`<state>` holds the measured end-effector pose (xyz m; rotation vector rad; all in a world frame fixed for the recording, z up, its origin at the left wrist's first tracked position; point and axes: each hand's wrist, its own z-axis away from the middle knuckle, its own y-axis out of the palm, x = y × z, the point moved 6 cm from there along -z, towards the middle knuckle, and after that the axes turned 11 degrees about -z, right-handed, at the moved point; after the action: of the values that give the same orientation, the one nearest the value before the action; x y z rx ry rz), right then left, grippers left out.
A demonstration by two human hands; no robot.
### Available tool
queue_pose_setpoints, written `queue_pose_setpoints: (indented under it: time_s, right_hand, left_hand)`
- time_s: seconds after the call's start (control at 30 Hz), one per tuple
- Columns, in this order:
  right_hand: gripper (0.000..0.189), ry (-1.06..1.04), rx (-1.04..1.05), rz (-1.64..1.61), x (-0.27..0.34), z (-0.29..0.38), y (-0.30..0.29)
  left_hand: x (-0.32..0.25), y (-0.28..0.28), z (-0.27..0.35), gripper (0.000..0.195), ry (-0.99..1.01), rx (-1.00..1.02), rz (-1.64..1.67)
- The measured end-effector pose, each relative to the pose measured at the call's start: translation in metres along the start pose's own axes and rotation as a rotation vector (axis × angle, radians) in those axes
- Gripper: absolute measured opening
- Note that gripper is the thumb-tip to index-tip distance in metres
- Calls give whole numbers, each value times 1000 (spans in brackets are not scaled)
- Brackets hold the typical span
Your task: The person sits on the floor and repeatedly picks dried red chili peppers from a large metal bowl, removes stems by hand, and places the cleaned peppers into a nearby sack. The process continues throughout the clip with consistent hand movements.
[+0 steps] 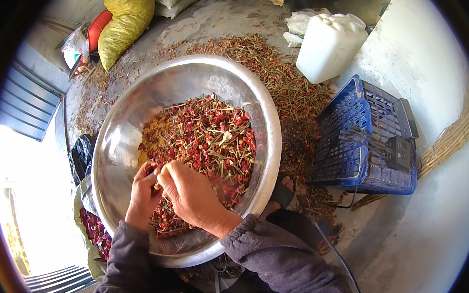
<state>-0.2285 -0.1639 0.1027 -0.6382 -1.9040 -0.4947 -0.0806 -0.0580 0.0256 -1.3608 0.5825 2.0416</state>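
My left hand (144,195) grips what looks like a dried red chili (150,169), mostly hidden by the fingers. Its stem end seems pinched by my right hand (188,196), whose thumb and forefinger meet the left fingertips. Both hands are above the near left part of a wide stainless steel basin (269,120). Inside it lies a heap of broken dried red chilies and stems (215,137). Yellow chili seeds (151,136) are gathered at the heap's left side. A pale dry leaf or husk (226,137) rests on top.
Stems and red scraps (289,85) cover the floor beyond the basin. To the right stand a blue plastic crate (362,145), a white jerrycan (329,48) and a straw broom (454,134). An open sack of dried chilies (95,230) is at lower left; a yellow sack (127,19) stands behind.
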Motion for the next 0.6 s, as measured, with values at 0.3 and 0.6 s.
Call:
queue_pose_setpoints:
  time_s: [0.3, 0.6]
  right_hand:
    - [16, 655, 135, -868, -14, 11, 1]
    - [13, 699, 63, -1062, -12, 3, -24]
  left_hand:
    - [-15, 97, -134, 19, 214, 239, -524]
    - [-1, 147, -182, 29, 422, 60, -1390]
